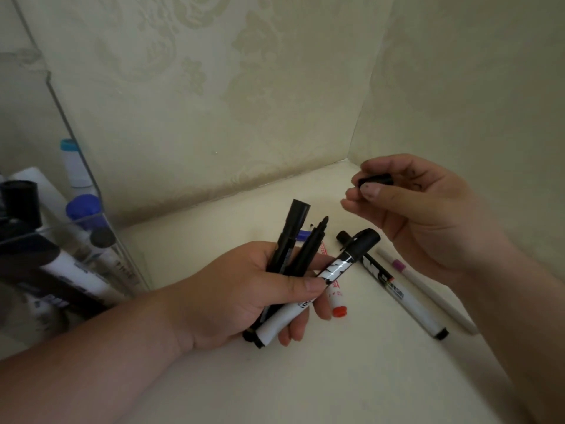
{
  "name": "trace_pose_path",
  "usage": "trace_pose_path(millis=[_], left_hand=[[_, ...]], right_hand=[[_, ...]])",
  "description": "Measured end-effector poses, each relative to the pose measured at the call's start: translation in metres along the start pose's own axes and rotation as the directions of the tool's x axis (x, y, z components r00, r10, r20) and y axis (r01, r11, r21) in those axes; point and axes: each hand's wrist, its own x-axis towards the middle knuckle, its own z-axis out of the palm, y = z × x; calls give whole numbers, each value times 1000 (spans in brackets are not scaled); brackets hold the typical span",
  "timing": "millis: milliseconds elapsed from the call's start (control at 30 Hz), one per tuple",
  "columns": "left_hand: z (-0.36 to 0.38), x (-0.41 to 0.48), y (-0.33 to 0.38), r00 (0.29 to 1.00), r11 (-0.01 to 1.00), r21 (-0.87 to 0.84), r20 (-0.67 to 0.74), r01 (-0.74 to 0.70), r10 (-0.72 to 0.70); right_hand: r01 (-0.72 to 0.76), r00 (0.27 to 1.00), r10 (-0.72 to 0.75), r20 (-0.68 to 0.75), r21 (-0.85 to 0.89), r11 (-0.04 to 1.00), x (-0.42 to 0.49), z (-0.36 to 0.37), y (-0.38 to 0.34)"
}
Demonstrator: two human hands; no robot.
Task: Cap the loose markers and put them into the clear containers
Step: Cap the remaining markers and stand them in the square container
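My left hand grips three markers fanned upward: a black capped marker, a black uncapped marker with its tip bare, and a white-bodied marker with a black cap. My right hand hovers up and to the right of them and pinches a small black cap between thumb and fingers. The clear containers stand at the left, holding several capped markers.
On the cream surface lie a white marker with black print, a slim white pen with a purple band, a red-capped marker partly under my left hand, and a blue marker behind the held ones. Patterned walls close the corner.
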Motion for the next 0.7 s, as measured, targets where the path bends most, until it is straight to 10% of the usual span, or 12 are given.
trace_pose_path(millis=[367, 700], left_hand=[[1, -3, -5, 997, 994, -81, -43, -74, 71], [4, 0, -7, 987, 991, -99, -143, -95, 81]], right_hand=[[84, 974, -166, -152, -438, 895, 10, -16, 1], [-72, 951, 177, 255, -375, 924, -5, -14, -7]])
